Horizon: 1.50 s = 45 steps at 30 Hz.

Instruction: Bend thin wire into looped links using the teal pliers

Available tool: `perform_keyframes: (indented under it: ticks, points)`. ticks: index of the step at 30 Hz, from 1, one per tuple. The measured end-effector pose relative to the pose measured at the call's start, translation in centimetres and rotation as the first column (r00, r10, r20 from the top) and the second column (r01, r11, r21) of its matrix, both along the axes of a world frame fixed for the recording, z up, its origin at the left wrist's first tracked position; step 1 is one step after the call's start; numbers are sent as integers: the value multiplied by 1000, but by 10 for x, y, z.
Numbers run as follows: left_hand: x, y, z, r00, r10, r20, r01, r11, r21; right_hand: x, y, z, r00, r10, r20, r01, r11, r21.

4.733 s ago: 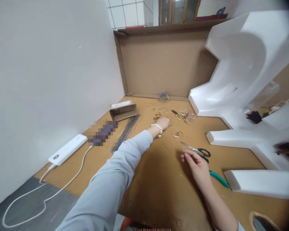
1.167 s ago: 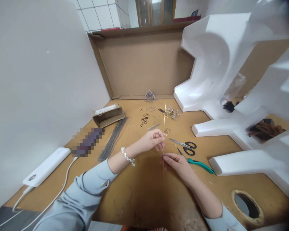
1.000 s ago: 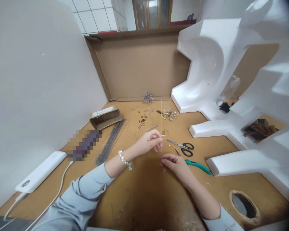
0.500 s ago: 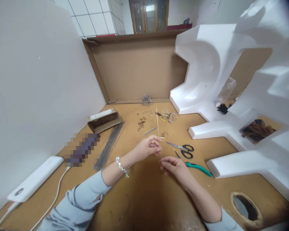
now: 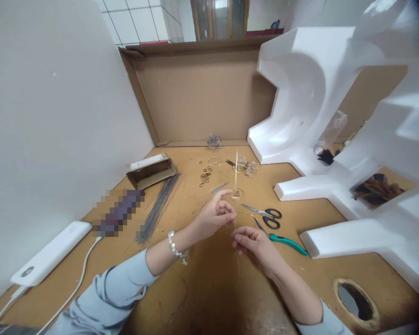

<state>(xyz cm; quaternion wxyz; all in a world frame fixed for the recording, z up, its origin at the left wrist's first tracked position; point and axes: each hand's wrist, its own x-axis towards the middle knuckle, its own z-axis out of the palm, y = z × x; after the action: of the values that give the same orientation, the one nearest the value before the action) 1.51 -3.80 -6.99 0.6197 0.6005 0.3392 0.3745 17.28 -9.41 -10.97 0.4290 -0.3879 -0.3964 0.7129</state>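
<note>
A thin, pale wire (image 5: 236, 172) stands nearly upright between my hands, its top end above them and a faint tail below. My left hand (image 5: 218, 211) pinches it between thumb and fingers, with the index finger lifted away. Just below and to the right, my right hand (image 5: 253, 242) pinches the same wire with thumb and forefinger. Black-handled scissors (image 5: 270, 216) and green-handled pliers (image 5: 286, 243) lie to the right of my hands. Behind the wire is a small coil of fine wire (image 5: 236, 194) on the table.
A bundle of grey wires (image 5: 158, 207) lies at left by an open carton (image 5: 150, 172). Dark rings (image 5: 205, 177), yellow-handled pliers (image 5: 234, 167) and a metallic heap (image 5: 213, 141) sit farther back. White foam (image 5: 307, 186) stands at right; a white power bank (image 5: 52, 251) lies at left.
My left index finger has lifted and straightened away from the wire. The wire's upper part has swung slightly right. My right hand stays nearly in place.
</note>
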Motion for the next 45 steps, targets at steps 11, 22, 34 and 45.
perform_keyframes:
  ticks: [11,22,34,45]
  points:
    - [-1,-1,-6,1000,15,-16,-15,999,35,-2,1,2,961,-86,263,52,990,133]
    - [-2,-4,-4,996,44,-77,-34,991,130,-4,1,-1,945,-132,299,89,984,151]
    - [-3,-6,-1,993,31,-115,-8,980,199,-1,3,-10,958,-129,255,91,984,154]
    - [2,-12,1,965,107,-241,26,870,492,5,0,0,999,32,-11,-32,999,-43]
